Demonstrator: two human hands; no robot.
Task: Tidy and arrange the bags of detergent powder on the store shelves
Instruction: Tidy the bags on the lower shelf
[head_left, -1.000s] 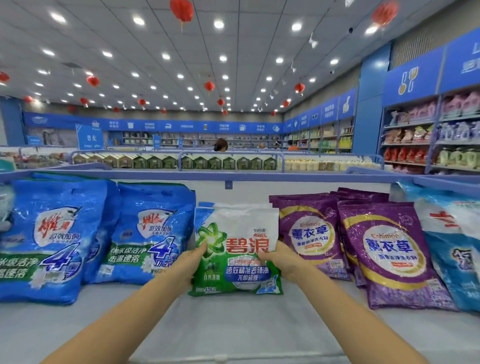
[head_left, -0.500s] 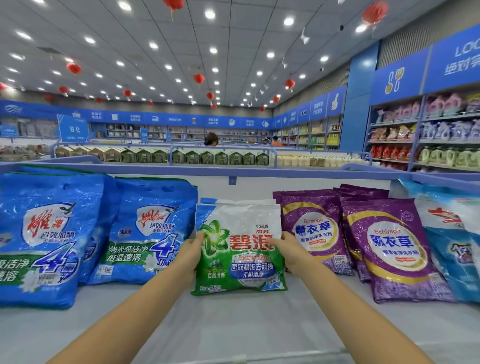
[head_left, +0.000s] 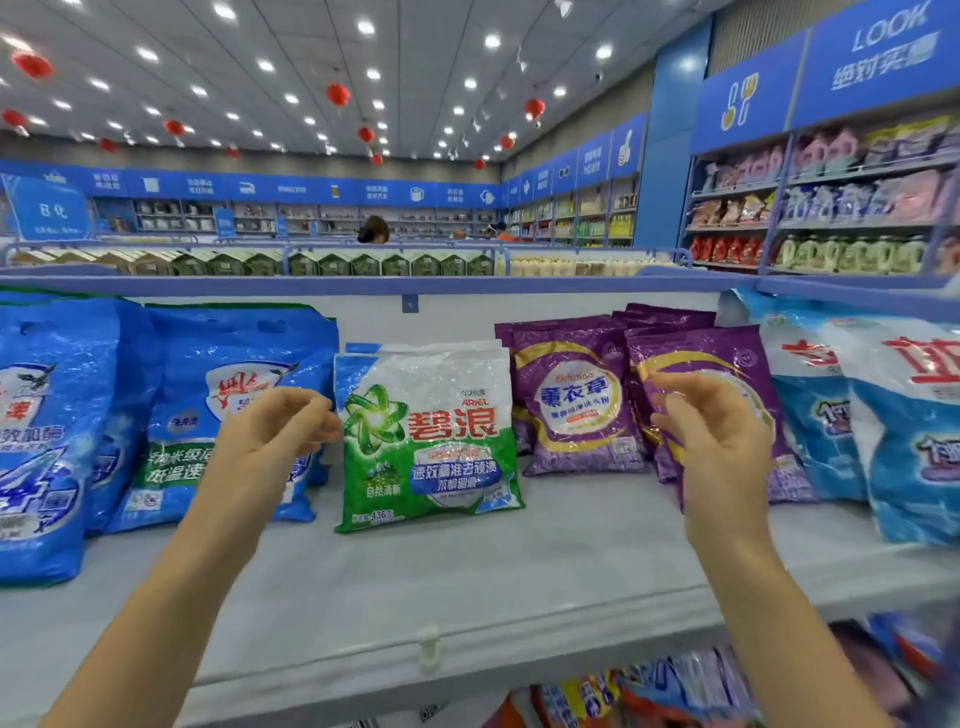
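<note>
Both my hands hold nothing: left hand (head_left: 275, 431) and right hand (head_left: 711, 426) hang loosely curled either side of the green bag (head_left: 426, 447), upright on the shelf (head_left: 467, 582). I'd square the purple bags (head_left: 576, 364) on the right by both edges.

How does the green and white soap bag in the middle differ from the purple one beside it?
The green-and-white plastic detergent bag carries a green swirl and red characters; the purple plastic detergent bag shows a white oval ringed in gold. The green-and-white bag's base sits nearer the front of the pale shelf; the purple bag's sits further back. Both stand leaning back, glossy and crinkled.
</note>
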